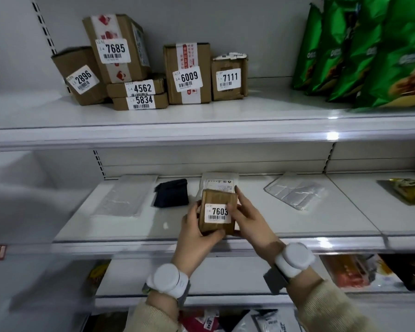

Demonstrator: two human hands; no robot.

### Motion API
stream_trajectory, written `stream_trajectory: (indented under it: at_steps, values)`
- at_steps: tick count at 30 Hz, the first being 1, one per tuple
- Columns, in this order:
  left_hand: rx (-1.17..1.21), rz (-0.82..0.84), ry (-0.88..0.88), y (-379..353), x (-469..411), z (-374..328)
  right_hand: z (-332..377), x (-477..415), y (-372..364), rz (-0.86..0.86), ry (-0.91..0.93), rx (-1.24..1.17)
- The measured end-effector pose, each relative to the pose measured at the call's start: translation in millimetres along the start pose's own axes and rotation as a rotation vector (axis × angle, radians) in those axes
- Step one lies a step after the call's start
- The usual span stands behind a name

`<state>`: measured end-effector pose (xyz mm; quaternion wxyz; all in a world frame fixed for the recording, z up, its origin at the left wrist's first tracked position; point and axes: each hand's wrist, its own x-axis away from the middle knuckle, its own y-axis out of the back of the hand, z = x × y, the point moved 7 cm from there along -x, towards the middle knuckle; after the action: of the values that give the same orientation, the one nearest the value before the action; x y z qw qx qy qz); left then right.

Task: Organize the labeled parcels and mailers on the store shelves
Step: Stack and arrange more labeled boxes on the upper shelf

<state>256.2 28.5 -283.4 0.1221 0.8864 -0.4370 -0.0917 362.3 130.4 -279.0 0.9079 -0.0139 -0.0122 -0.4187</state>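
Both my hands hold a small brown parcel (218, 207) labelled 7603 above the front of the middle shelf (321, 243). My left hand (197, 233) grips its left side and bottom. My right hand (247, 216) grips its right side, thumb on the label. Behind it a white mailer (219, 182) lies flat. On the upper shelf (225, 113) stand brown boxes labelled 2896 (80, 76), 7685 (116, 47), 4562 (137, 88), 5834 (140, 101), 6009 (188, 74) and 7111 (228, 77).
A clear mailer (127, 196), a dark pouch (171, 192) and a silvery mailer (296, 190) lie on the middle shelf. Green snack bags (369, 51) fill the upper right. A yellow packet (410, 190) lies far right. More packets sit on the lower shelves.
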Motion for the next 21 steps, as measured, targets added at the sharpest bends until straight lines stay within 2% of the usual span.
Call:
stream_trajectory:
  at_steps: [7,14,21]
  values:
    - [-0.008,0.102,-0.066,-6,35,-23,20,53,25,-0.017,0.094,0.007]
    - [-0.013,0.097,-0.199,-1,57,-79,76,89,40,-0.044,0.196,0.062]
    - [-0.005,0.058,-0.358,12,80,-142,140,119,52,-0.151,0.370,0.189]
